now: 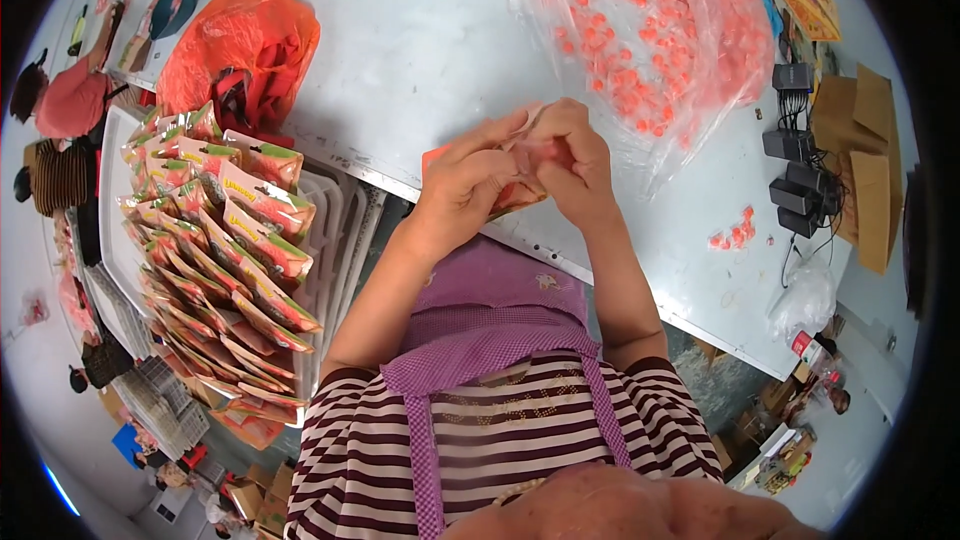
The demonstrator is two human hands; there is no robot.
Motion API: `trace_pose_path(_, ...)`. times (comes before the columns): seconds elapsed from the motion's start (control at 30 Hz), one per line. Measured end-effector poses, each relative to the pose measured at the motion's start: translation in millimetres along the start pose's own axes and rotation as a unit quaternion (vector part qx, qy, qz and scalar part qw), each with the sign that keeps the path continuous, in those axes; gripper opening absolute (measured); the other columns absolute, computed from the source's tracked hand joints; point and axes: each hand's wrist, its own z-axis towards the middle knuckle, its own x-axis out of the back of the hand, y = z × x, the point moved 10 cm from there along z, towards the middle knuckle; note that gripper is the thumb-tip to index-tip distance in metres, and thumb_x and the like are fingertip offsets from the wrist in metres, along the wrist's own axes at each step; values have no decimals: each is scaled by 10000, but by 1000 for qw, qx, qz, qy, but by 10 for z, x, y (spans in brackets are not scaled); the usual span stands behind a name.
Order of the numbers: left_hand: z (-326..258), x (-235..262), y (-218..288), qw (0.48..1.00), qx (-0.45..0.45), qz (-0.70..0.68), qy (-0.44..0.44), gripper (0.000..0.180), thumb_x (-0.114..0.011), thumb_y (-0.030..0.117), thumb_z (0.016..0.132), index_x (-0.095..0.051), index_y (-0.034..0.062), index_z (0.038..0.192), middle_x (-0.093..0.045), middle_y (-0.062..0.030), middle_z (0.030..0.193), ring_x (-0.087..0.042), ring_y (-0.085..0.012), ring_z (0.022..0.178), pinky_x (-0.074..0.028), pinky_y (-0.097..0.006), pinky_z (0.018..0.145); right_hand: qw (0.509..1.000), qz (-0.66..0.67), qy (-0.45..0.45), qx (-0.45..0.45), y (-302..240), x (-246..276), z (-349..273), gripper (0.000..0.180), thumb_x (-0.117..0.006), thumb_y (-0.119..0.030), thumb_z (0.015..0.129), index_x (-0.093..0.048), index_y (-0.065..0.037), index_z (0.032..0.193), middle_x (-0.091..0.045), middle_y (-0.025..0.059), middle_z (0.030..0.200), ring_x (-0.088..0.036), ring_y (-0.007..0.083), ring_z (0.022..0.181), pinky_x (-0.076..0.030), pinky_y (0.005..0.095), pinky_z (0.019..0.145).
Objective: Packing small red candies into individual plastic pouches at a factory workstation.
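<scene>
Near the table's front edge, both my hands are closed around a small orange-red and green packet [522, 197]. My left hand [458, 185] grips it from the left, with an orange corner showing beside the fingers. My right hand [578, 162] has bent fingers closed at the packet's upper right part, its thumb close to my left thumb. Pinkish material shows between the thumbs, but the fingers hide most of it. Beyond my right hand lies a large clear plastic bag [690, 50] with many small orange-red pieces inside.
To my left, white stacked trays [325, 225] hold rows of filled packets [225, 250]. An orange bag [245, 45] with red items stands behind them. On the right are loose orange pieces [735, 230], black power adapters [795, 195] with cables, and a cardboard box [868, 160]. Other people work farther off.
</scene>
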Motion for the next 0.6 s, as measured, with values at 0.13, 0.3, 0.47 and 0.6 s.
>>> trace_pose_path(0.13,14,-31,100,999,-32,-15,0,41,-522,8,887,-561,6,876,-436,-241,1308,-542,-268,1090,-469,-310,838,985,-112,-72,105,-270,-52,8,234,-448,-22,613,-533,-45,830,-485,65,830,-423,194,784,-374,311,733)
trace_pose_path(0.3,-32,58,73,997,-12,-65,48,79,-562,-53,826,-573,23,847,-478,-228,1278,-538,-329,1099,-449,-342,871,995,-62,-33,69,-380,-31,6,197,-491,-84,708,-573,-77,886,-533,68,889,-466,238,820,-355,338,788)
trace_pose_path(0.47,-57,136,130,987,-14,-154,49,75,-545,-30,860,-588,31,867,-432,-217,1328,-508,-292,1155,-439,-328,891,975,-142,-61,157,-547,-120,28,305,-459,-295,885,-584,-17,891,-557,112,968,-493,269,890,-414,359,742)
trace_pose_path(0.6,-156,220,141,984,-9,-172,54,67,-546,-30,859,-584,25,859,-425,-227,1330,-503,-293,1163,-437,-328,897,976,-145,-1,164,-703,-193,14,433,-454,-431,900,-598,-27,843,-580,107,905,-525,262,837,-433,378,701)
